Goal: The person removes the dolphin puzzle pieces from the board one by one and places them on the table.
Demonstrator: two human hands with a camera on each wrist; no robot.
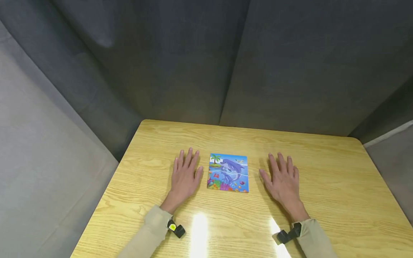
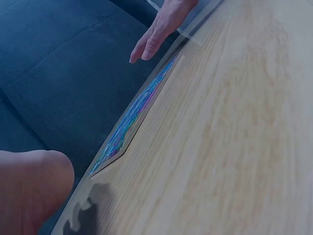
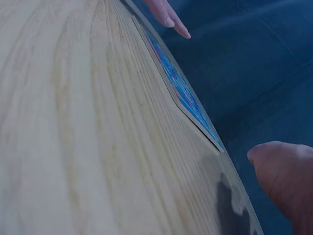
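A square dolphin picture puzzle (image 1: 228,173) lies flat on the wooden table between both hands, with a palm tree, a crab and coral printed on it. My left hand (image 1: 185,178) is spread palm down to its left, the thumb a little apart from the puzzle's edge. To the right, my right hand (image 1: 284,182) is also palm down with straight fingers, holding nothing. In the left wrist view the puzzle (image 2: 134,115) shows edge-on as a thin board, and the right hand (image 2: 164,27) appears beyond it. The right wrist view shows the same thin board (image 3: 178,88).
The light wooden table (image 1: 338,186) has rounded far corners. Dark grey fabric (image 1: 180,64) hangs behind it, and a lighter grey panel (image 1: 42,150) stands at the left. Small black wrist cameras sit at both cuffs, and bright light glares off the near table surface.
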